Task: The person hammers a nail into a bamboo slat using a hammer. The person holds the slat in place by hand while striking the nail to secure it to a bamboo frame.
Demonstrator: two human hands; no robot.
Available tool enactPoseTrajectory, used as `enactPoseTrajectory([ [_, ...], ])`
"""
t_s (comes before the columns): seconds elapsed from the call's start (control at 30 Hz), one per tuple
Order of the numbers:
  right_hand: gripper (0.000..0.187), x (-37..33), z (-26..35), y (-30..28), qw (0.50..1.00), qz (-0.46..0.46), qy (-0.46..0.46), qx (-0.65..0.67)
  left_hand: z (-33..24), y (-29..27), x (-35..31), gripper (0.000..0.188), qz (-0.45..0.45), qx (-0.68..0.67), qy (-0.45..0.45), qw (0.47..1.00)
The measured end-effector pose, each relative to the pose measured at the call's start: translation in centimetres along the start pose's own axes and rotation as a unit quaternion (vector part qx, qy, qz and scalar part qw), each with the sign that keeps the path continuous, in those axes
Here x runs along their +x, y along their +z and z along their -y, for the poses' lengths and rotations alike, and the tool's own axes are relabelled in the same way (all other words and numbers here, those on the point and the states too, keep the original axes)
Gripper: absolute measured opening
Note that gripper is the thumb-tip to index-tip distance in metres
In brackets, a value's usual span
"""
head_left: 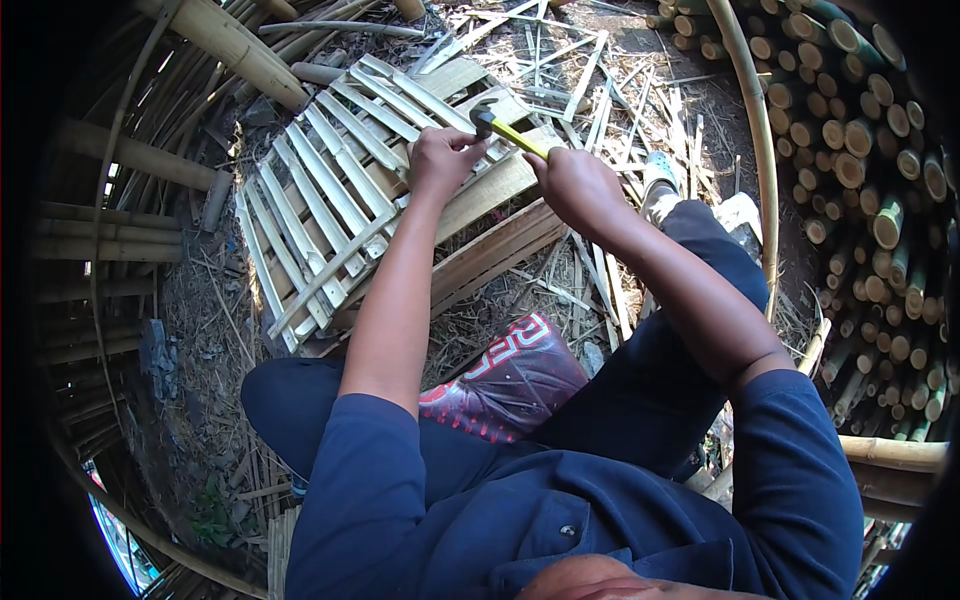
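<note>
Right hand grip: the right hand (578, 185) is clamped around the yellow handle of a hammer (505, 128), fist closed on the lower end of the handle.
Hammer: its dark metal head points toward the left hand, raised just above the slat panel; the handle slopes down to the right into the fist.
Left hand grip: the left hand (440, 158) has fingers drawn together and pressed down onto the panel right beside the hammer head; whether something small is pinched between the fingertips cannot be told.
Bamboo slat panel (330, 200): a lattice of pale split strips laid across wider flat boards, lying tilted on the ground in front of the person, under both hands.
Ground (520, 290): bare earth strewn with loose bamboo splinters and strips around the panel.
Legs: dark blue trousers, knees bent either side; a red and black printed bag (510, 380) lies between them, near the panel's lower edge.
Shoe (660, 185): a light shoe shows just right of the right hand.
Bamboo poles (870, 170): a stack of cut green poles, ends facing the camera, stands well to the right.
Thick bamboo pole (240, 50): lies at the upper left, beyond the panel.
</note>
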State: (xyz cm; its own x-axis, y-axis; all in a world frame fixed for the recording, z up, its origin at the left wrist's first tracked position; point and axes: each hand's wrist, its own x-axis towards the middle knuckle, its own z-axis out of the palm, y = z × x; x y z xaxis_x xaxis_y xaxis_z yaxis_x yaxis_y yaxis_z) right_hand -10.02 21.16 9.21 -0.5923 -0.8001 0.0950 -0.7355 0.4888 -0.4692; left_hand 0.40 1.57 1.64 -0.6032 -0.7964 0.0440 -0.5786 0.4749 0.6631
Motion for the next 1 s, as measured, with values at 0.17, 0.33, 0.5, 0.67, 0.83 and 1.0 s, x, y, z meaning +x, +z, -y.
enactPoseTrajectory([
  [0.17,0.056,-0.1,0.4,-0.2,1.000,-0.010,-0.018,0.007,0.7,-0.1,0.1,0.026,-0.019,0.000,0.102,0.995],
  [0.33,0.056,0.2,0.1,0.2,1.000,0.012,-0.021,-0.014,0.5,-0.4,0.2,0.030,-0.008,0.008,0.067,0.998],
  [0.5,0.056,0.4,-0.1,0.3,0.999,0.038,0.001,-0.029,-0.1,-0.3,-0.1,0.029,-0.011,0.016,0.022,1.000],
  [0.67,0.055,0.1,0.5,0.0,1.000,0.004,-0.008,-0.012,0.2,-0.2,-0.5,0.031,-0.060,0.010,0.113,0.992],
  [0.83,0.054,0.0,0.5,0.4,1.000,0.008,-0.007,-0.018,-0.3,-0.2,-0.2,0.028,-0.047,0.009,0.106,0.993],
  [1.0,0.053,0.1,0.2,0.8,0.999,0.034,0.003,-0.039,-0.4,-0.2,-0.6,0.026,-0.084,0.029,0.098,0.991],
])
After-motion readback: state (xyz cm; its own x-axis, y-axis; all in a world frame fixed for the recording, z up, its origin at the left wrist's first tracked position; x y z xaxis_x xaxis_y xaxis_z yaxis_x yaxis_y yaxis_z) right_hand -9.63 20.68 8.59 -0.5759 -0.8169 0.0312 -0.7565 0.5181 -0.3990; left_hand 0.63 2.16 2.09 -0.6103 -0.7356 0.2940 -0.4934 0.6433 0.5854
